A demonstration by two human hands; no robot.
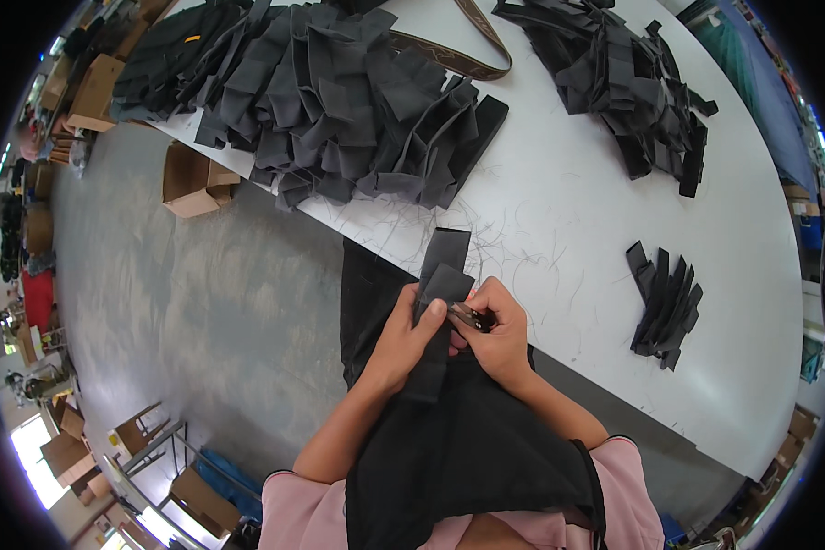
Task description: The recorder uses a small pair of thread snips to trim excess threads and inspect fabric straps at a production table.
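Observation:
My left hand (403, 339) pinches a long black fabric strip (442, 275) that runs from the table edge down over my lap. Right beside it, my right hand (500, 335) grips a small dark cutting tool (472, 318) whose tip touches the strip near my left thumb. Both hands hover just in front of the white table (568, 211). A black apron covers my lap below them.
A big heap of black fabric strips (348, 101) lies at the table's far left, another pile (614, 73) at the far right, and a small fanned stack (665, 307) near my right. A brown strap (463, 55) curves between the heaps. Loose threads litter the tabletop. Cardboard boxes (192, 179) stand on the grey floor.

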